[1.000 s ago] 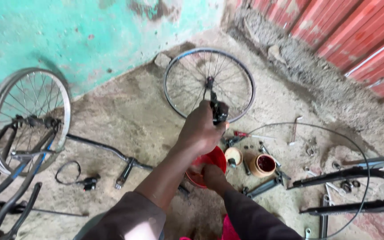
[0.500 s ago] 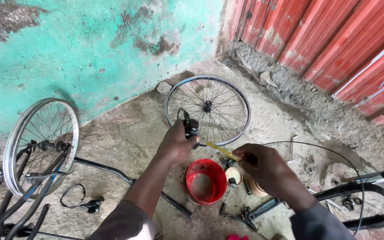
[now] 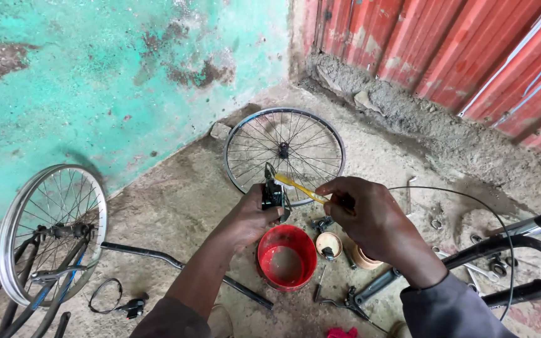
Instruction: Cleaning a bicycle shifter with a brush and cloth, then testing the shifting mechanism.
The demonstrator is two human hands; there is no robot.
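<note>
Two hands up over red tub (image 3: 286,258) | our left hand (image 3: 252,216) clamped on black brake part (image 3: 274,193), steadying it | right hand (image 3: 364,216) pinching yellow brush (image 3: 300,187) to its top (drips land in tub) | spoked wheel (image 3: 285,150) flat beyond.

Small black metal bicycle brake part (image 3: 273,193): was held upright above red bowl. Yellow-handled toothbrush (image 3: 300,188): lay near-level, bristle end touching the part.
</note>
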